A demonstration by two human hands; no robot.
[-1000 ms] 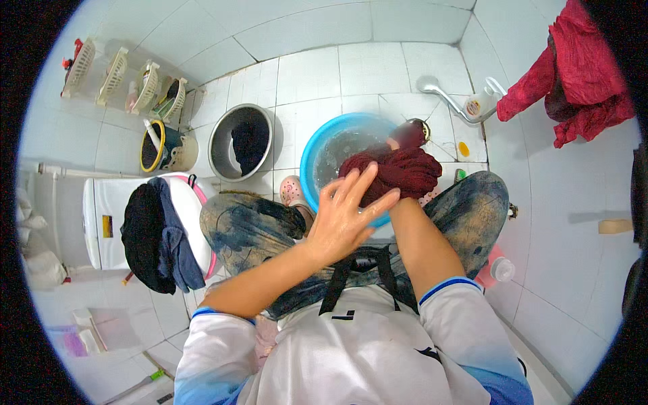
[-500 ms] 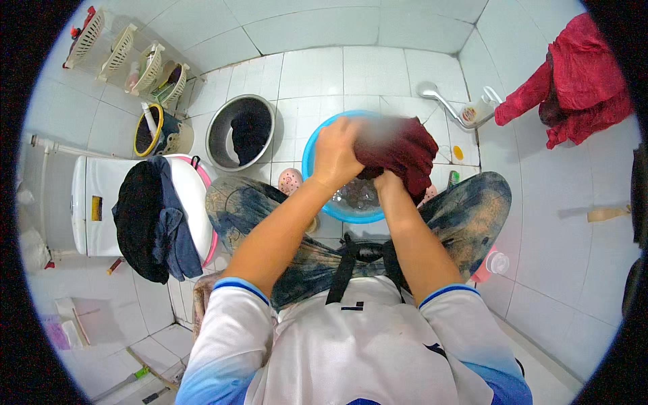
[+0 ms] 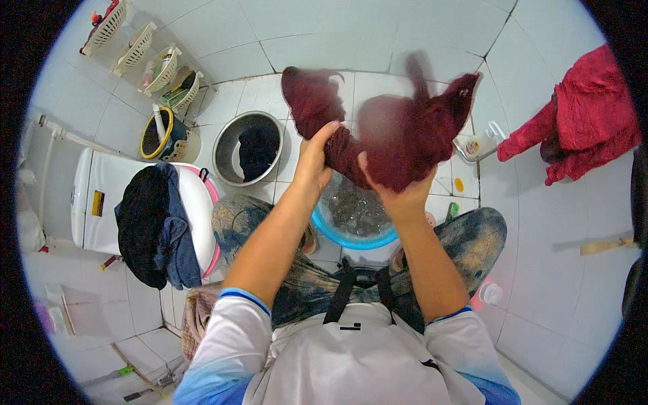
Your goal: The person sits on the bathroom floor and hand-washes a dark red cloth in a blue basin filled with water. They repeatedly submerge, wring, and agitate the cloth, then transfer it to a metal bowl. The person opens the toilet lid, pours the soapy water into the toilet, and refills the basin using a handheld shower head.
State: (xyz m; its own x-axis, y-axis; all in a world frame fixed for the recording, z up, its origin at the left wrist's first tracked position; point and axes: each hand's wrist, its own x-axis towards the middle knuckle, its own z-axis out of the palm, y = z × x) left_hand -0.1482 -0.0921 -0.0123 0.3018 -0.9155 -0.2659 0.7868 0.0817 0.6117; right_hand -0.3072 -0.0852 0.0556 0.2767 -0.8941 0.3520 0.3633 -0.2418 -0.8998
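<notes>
Over on the left stands the white toilet (image 3: 197,209), a black garment (image 3: 140,229) and a dark blue garment (image 3: 178,250) draped across its lid; whether those two are washed or waiting, there's no telling. Across to the right, a red garment (image 3: 587,121) hangs up off the floor, looking like a piece already dealt with; and in the middle, here's the action, a maroon garment (image 3: 398,135) is up above the far side of the blue basin (image 3: 358,243), its folds fanning out far left and far right, partly lost in blur! Bubbly, cloudy water (image 3: 354,209) lies in that basin; the maroon bulk is clear of it, so I'd call this piece mid-wash, neither hung nor set aside yet. Farther left, the metal basin (image 3: 226,162) holds a dark cloth (image 3: 258,152); done or to do, impossible to say. Now the hands; the left hand (image 3: 316,158) grips a bunched stretch, thumb up along the cloth; the right hand (image 3: 407,192) cradles the near right underside, thumb lapped over; finishing this piece is what's left, by my judgement.
</notes>
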